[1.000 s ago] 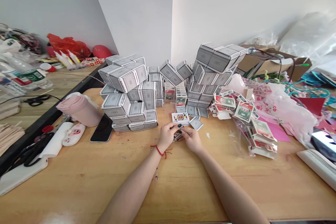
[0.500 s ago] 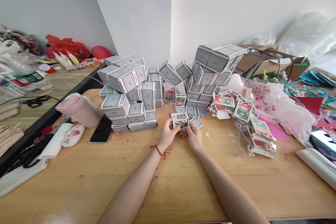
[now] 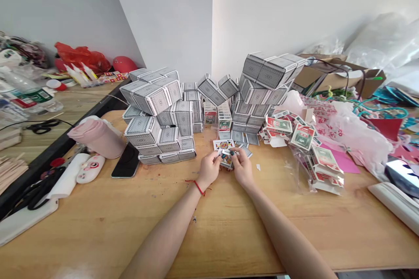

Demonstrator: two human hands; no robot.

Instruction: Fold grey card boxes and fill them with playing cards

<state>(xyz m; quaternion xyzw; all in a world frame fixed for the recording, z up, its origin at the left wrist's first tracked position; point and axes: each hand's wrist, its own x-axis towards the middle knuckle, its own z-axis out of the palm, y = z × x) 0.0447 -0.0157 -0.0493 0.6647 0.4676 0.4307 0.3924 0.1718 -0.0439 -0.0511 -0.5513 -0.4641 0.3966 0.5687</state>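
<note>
My left hand (image 3: 210, 169) and my right hand (image 3: 242, 167) meet over the middle of the table, both closed on one playing card (image 3: 226, 162). The card is tilted, and its upper edge looks folded over between my fingertips. Just beyond it a face-up playing card (image 3: 224, 144) lies on the table. Several patterned grey card backs (image 3: 246, 151) lie beside my right fingers. Behind my hands stand stacked blocks folded from cards, a left stack (image 3: 143, 130) and a right stack (image 3: 253, 109), with a V-shaped pair (image 3: 218, 93) between them.
Opened card boxes (image 3: 303, 137) are heaped at the right by a plastic bag (image 3: 347, 126). At the left are a black phone (image 3: 126, 161), a pink cup (image 3: 98, 137) and a white glue-gun-like tool (image 3: 68, 176). A small paper scrap (image 3: 258, 167) lies right of my hand.
The card in my hands has gone from lying flat to tilted, with its upper edge bent over. A face-up card behind it now shows more fully.
</note>
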